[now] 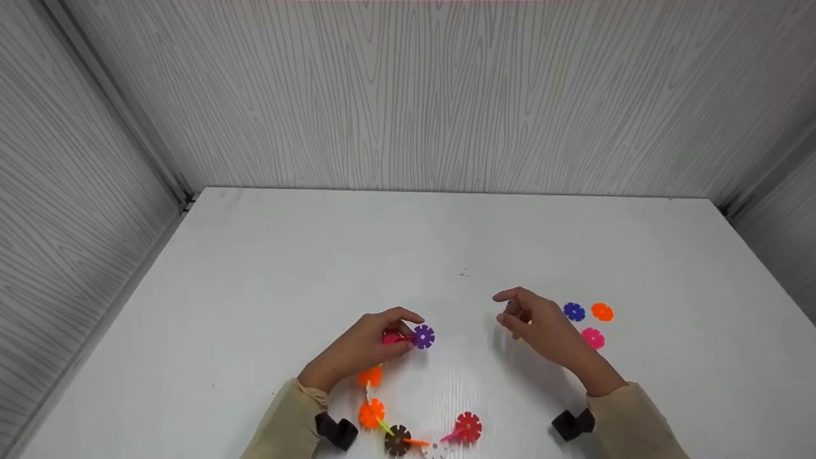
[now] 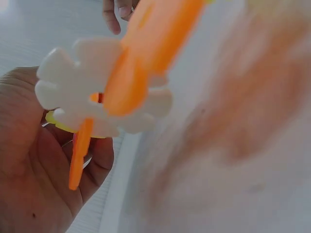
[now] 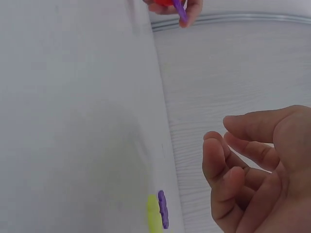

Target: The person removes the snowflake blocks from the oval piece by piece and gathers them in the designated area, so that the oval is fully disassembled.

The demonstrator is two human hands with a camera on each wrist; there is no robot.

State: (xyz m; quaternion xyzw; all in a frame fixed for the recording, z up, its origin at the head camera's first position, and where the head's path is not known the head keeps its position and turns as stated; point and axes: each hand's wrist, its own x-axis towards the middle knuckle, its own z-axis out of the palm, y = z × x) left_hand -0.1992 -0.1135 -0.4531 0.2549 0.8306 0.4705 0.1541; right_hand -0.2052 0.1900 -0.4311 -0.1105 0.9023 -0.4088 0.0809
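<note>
My left hand pinches one end of a chain of notched plastic discs, with a red-pink piece between the fingers and a purple disc at the tip. Close up in the left wrist view, a white disc and orange discs hang beside the palm. From the hand, the chain curves down past orange discs and a brown disc to a red disc. My right hand hovers above the table, fingers loosely bent and holding nothing. A yellow piece and a purple piece lie near it.
To the right of my right hand lie a blue disc, an orange disc and a pink disc. Wood-grain panels border the white table at the back and both sides.
</note>
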